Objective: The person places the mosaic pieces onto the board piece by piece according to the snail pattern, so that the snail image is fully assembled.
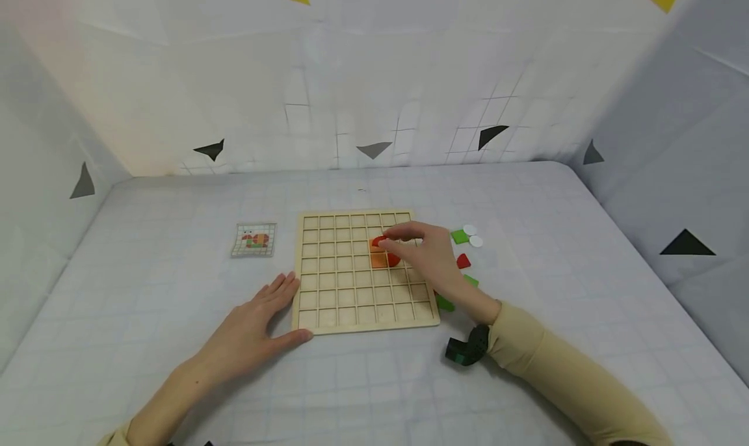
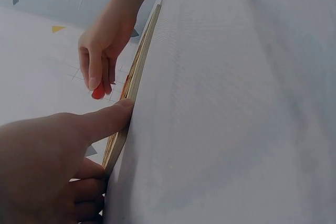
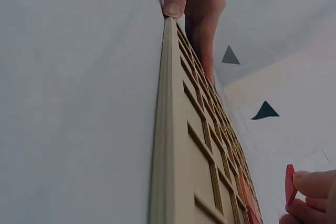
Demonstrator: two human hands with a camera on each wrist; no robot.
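Note:
A square wooden grid board (image 1: 328,283) lies flat on the table. Along its lower left corner rests my left hand (image 1: 251,329), fingers extended, thumb and fingertips touching the frame. Over the board's upper right part, my right hand (image 1: 430,254) pinches a small red piece (image 3: 290,184) between thumb and fingers. The right wrist view shows that piece on edge, raised above the grid. Under the hand, an orange square (image 1: 378,261) and a red rounded piece (image 1: 393,259) sit in cells side by side. Some cells are hidden behind my right hand.
Left of the board lies a small card (image 1: 254,240) with a coloured grid picture. To the right are loose pieces: a green square (image 1: 459,236), white discs (image 1: 476,241), a red piece (image 1: 463,261) and more green ones (image 1: 446,303), partly behind my forearm.

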